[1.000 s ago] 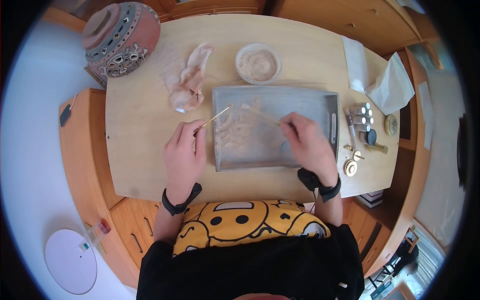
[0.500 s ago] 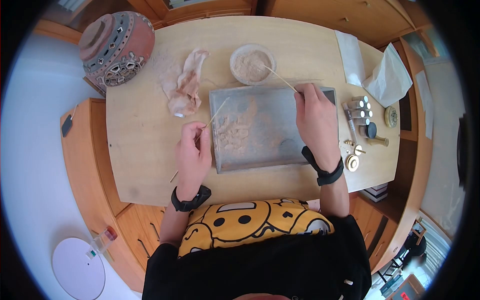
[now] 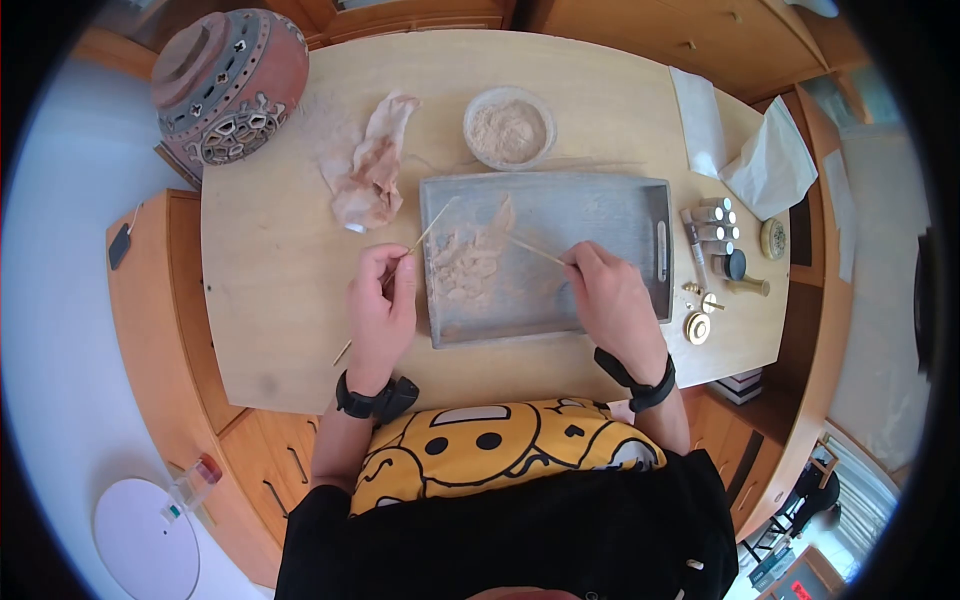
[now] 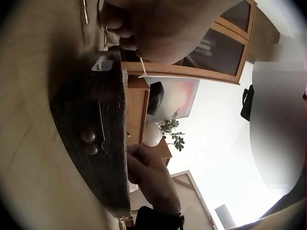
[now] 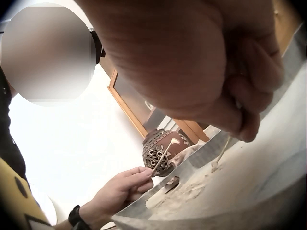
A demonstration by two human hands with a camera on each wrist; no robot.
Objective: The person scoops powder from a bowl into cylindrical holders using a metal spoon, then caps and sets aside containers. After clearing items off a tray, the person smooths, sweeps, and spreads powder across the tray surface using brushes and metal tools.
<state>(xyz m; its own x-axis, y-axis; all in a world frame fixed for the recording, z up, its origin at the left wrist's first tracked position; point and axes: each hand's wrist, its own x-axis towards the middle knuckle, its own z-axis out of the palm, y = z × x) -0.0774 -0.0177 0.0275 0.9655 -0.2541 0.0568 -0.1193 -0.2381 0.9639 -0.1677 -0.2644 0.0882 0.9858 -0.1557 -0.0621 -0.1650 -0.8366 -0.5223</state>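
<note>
Thin stick [image 3: 538, 250], end hidden in right grip [image 3: 612, 300]

Left forearm [image 3: 340, 447] and right forearm [image 3: 668, 421] stretched forward. Left hand [image 3: 383, 312] pointing ahead, thumb pinched against curled fingers. Right hand [image 3: 617, 303] slanting inward, fingers curled, fingertips pinched. Hands well apart.

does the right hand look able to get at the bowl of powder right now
Probably yes: the right hand is over the tray, and the bowl stands uncovered just beyond, with only the tray's rim between. It does already hold a thin stick.
</note>
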